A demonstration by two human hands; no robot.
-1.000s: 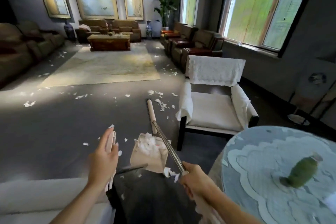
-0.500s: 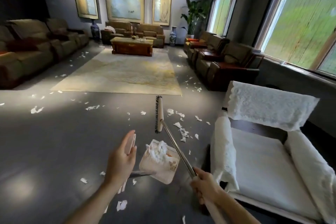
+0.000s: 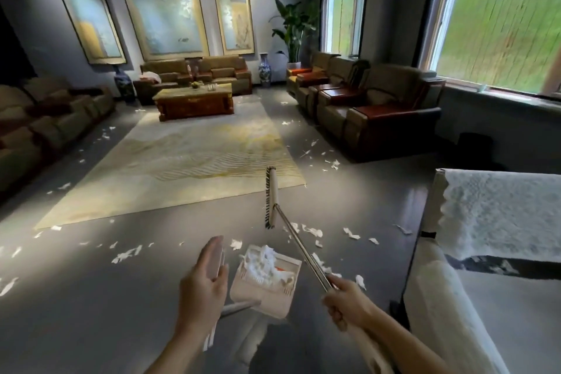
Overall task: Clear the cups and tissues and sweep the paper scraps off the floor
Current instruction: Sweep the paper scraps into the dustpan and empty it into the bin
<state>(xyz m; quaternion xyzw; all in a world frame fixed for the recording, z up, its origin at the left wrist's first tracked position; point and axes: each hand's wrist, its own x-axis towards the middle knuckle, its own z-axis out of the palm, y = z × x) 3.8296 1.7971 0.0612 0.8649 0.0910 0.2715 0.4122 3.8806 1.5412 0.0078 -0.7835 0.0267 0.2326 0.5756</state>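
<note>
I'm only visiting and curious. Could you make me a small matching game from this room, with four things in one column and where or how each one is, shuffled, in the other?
Things
1. broom
2. dustpan
3. potted plant
4. coffee table

Places or states
A. at the far end of the rug
B. gripped by the right hand
C. in the far corner beside a window
D. holding white paper scraps

Pairs: 1-B, 2-D, 3-C, 4-A

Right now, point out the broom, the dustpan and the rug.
broom point(image 3: 272, 194): head view, on the brush head.
dustpan point(image 3: 260, 300): head view, on its bare tray near the handle.
rug point(image 3: 170, 161): head view, on its middle.
</note>
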